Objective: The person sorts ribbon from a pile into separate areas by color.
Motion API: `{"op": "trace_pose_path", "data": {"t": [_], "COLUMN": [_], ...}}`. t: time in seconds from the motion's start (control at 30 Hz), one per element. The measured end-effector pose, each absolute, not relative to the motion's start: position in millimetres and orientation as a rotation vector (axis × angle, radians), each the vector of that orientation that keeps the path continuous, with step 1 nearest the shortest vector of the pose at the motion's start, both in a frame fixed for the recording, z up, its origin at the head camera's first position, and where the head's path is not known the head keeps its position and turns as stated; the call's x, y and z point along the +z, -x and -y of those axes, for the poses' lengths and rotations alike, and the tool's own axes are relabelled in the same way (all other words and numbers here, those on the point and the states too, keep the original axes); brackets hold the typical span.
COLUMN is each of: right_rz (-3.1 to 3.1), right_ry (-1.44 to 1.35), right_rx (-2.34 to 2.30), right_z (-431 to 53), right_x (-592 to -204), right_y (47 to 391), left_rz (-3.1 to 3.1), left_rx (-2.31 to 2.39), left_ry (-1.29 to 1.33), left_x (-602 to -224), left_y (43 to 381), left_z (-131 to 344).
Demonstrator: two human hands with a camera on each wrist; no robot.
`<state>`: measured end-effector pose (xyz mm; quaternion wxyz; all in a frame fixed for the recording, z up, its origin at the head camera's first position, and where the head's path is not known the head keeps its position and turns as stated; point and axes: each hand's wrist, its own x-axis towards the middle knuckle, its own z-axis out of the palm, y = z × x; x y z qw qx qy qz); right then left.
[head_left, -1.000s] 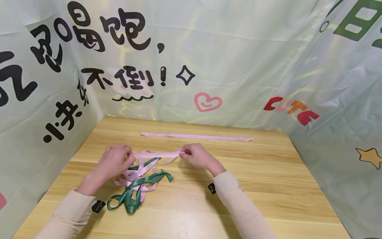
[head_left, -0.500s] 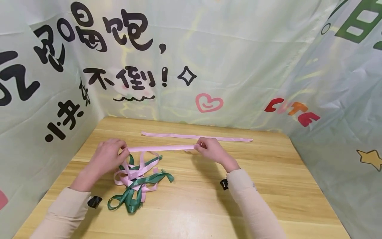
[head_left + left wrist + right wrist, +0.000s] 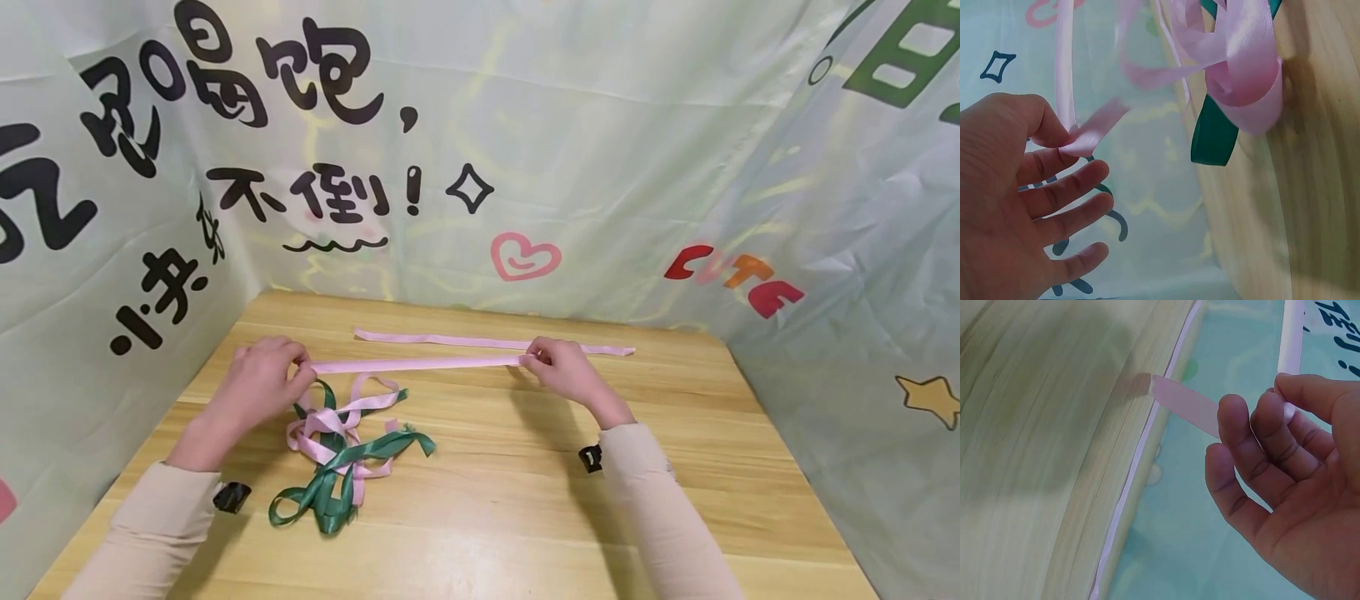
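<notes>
We find a worktop (image 3: 480,500) in light wood-grain finish, with lengthwise plank lines. Near its far edge we record one flat pink strip (image 3: 450,340), laid nearly straight. Left of centre we note a loose tangle of pink ribbons (image 3: 320,421) and green ribbons (image 3: 330,504), looped and overlapping.

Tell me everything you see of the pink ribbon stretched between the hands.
The pink ribbon is narrow, flat and smooth, with a satin-like sheen. It is straight and nearly level, held off the table, pinched toward one end by the left hand and toward the other by the right hand. Loose tails show past both grips.
</notes>
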<state>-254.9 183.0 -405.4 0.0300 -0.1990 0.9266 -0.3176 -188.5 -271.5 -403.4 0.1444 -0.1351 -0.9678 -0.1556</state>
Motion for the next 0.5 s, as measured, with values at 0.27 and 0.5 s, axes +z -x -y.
{"op": "trace_pose_path", "data": {"t": [0.27,0.5], "right_rz": [-2.832,-2.857], "right_ry": [0.533,0.488], "right_rx": [-1.021,-1.056], "right_z": [-202.9,-219.4], "right_x": [-402.6,-403.3], "right_y": [250.9,248.9], "left_rz": [2.797,2.798], "left_rx": [-0.401,-0.364], "left_ry": [0.346,0.338], "left_x": [-400.2,-398.6], "left_y": [187.8,187.5], "left_z": [276.9,278.6]}}
